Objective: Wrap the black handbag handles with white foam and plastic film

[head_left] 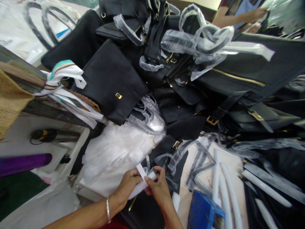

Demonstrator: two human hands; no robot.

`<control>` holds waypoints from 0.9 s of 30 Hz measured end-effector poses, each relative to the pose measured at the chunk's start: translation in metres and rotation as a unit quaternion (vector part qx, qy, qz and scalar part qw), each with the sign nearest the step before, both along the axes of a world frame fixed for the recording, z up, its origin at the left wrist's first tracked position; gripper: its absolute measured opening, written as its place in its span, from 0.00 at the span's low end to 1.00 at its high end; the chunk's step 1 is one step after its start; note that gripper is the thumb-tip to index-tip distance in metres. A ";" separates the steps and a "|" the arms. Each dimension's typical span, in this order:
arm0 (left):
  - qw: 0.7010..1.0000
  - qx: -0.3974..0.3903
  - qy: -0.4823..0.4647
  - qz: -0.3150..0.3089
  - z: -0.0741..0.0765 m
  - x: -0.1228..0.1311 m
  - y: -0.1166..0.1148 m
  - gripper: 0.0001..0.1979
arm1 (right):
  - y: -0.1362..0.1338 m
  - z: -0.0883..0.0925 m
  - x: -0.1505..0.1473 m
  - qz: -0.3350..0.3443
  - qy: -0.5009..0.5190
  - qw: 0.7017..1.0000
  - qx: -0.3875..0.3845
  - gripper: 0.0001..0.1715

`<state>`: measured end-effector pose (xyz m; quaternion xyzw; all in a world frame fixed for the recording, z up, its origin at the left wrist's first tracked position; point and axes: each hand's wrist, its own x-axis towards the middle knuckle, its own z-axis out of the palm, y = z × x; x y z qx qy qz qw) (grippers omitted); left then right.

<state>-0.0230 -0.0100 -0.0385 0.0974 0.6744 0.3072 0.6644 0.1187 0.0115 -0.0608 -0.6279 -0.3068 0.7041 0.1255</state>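
Note:
At the bottom middle of the head view, my left hand [127,186] is closed, its thumb and fingers around a rolled white wrapping sheet [138,190]. My right hand [159,187] pinches the same roll from the other side, its thumb on a narrow white strip [141,171] that stands up between both hands. What lies inside the roll is hidden. Beneath my hands is a black bag [143,211] with a gold zip. Just beyond them lies another black bag with a gold buckle [175,145] and film-wrapped straps.
Black handbags [111,79] with film-wrapped handles are heaped ahead. A pile of white sheets [114,149] lies left of centre. At lower right are a blue box [205,211] and white tubes [225,190]. Tied ribbons [64,79] hang at left. Another person's hand [258,14] shows at upper right.

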 end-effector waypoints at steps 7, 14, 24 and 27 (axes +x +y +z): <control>1.000 0.007 -0.019 0.004 0.010 0.000 0.004 0.07 | 0.007 0.007 -0.004 0.005 -0.011 1.000 -0.023 0.32; 1.000 0.024 0.002 0.018 0.001 0.003 0.000 0.16 | 0.011 0.008 -0.006 0.010 -0.010 0.999 -0.038 0.34; 0.999 0.027 0.037 0.022 -0.011 0.006 -0.005 0.15 | 0.010 0.005 -0.009 0.024 -0.035 0.998 -0.044 0.31; 0.998 0.038 0.052 0.014 -0.014 0.007 -0.006 0.15 | 0.011 0.006 -0.011 0.037 -0.053 0.997 -0.043 0.29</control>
